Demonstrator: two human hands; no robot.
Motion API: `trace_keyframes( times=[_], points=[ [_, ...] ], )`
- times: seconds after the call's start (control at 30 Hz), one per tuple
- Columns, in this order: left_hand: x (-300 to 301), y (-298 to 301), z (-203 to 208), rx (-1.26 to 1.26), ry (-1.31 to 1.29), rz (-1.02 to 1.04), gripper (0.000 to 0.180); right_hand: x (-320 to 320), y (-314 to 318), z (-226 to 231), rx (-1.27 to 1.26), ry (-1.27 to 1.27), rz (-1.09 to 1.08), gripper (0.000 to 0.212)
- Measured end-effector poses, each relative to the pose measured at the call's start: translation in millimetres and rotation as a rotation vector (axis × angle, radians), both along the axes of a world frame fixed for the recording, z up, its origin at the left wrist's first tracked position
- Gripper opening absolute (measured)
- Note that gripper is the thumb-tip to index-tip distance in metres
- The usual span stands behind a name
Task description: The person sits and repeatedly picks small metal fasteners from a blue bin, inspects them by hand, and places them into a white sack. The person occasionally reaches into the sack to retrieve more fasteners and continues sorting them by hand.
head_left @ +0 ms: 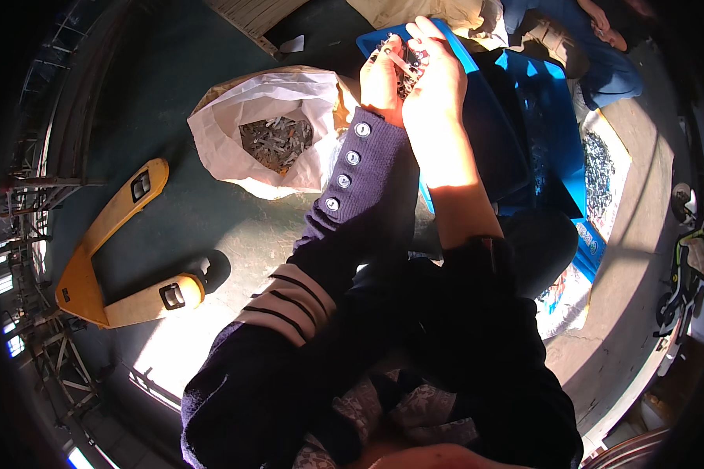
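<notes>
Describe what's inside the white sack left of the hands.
Inside the white sack: a loose heap of small, mostly grey strip-like pieces. The top layer covers whatever lies beneath, and the sack's bottom is hidden.

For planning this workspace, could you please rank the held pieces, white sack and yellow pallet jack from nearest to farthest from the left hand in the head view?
1. Held pieces: touching the left hand.
2. White sack: to its left, lower.
3. Yellow pallet jack: lower left, farthest.

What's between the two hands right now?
In the head view, a clump of small dark and shiny pieces lies cupped between the left hand and the right hand.
</notes>
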State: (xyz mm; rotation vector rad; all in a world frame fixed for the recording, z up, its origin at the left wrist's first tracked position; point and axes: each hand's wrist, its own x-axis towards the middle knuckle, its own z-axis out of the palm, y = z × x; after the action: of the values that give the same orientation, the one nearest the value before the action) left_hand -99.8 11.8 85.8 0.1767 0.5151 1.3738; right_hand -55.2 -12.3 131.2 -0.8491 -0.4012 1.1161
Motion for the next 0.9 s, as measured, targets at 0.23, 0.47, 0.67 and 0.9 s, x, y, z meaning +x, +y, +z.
trace_keyframes(
  times=[0.23,0.47,0.67,0.9],
  points=[
    [66,-49,10,-0.104,-0.118,-0.080,0.014,74,-86,-8,0.246,-0.066,0.038,0.034],
    [80,-53,-3,0.025,-0.319,-0.354,0.020,129,-135,-7,0.034,-0.382,-0.044,0.027],
    [85,-49,-5,0.017,-0.335,-0.611,0.025,159,-201,87,0.037,-1.311,0.219,0.018],
    [93,-27,-1,-0.251,-0.356,-0.579,0.024,136,-222,173,0.171,-1.884,0.522,0.017]
  ],
)
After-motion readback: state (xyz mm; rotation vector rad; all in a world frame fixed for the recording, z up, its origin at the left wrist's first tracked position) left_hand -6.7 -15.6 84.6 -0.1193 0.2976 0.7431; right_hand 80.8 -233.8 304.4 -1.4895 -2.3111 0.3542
